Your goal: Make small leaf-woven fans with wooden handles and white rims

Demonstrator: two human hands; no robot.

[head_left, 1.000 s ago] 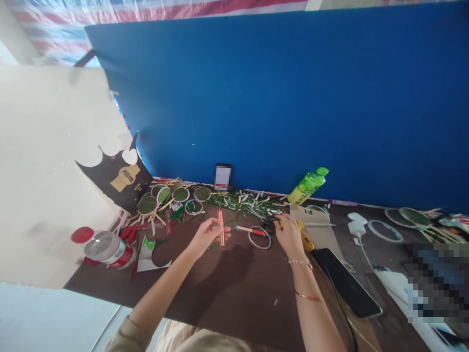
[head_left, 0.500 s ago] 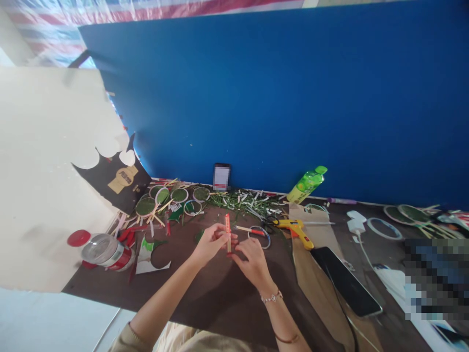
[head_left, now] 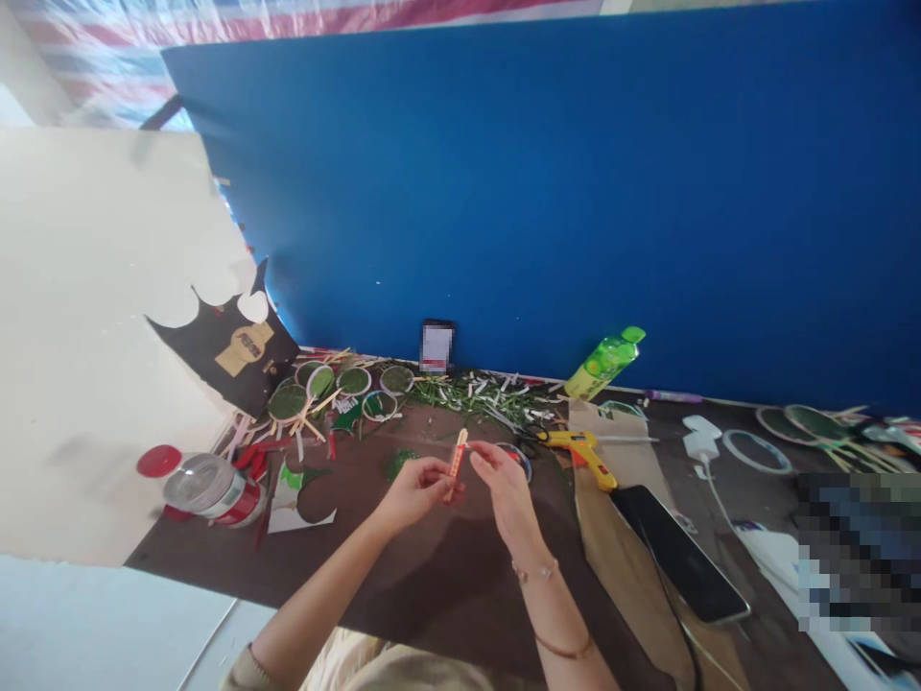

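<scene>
My left hand (head_left: 413,485) pinches the lower end of a small wooden stick with red marks (head_left: 457,455), held upright and slightly tilted over the dark brown table (head_left: 446,576). My right hand (head_left: 504,475) pinches the same stick near its top, fingers closed on it. Just beyond my right hand lies a round ring (head_left: 519,455) with a red-tipped stick across it. A yellow glue gun (head_left: 582,449) lies to the right of my hands, apart from them.
Green-filled rings and sticks (head_left: 338,389) are piled at the back left, with green cuttings (head_left: 482,392) along the blue wall. A clear jar (head_left: 208,488) with a red lid (head_left: 153,461) lies left. A green bottle (head_left: 604,363), a phone (head_left: 680,552) and a white charger (head_left: 701,441) sit right.
My right hand left the glue gun, came left and took hold of the stick. The stick has been raised and tilted, my right hand now at its top.
</scene>
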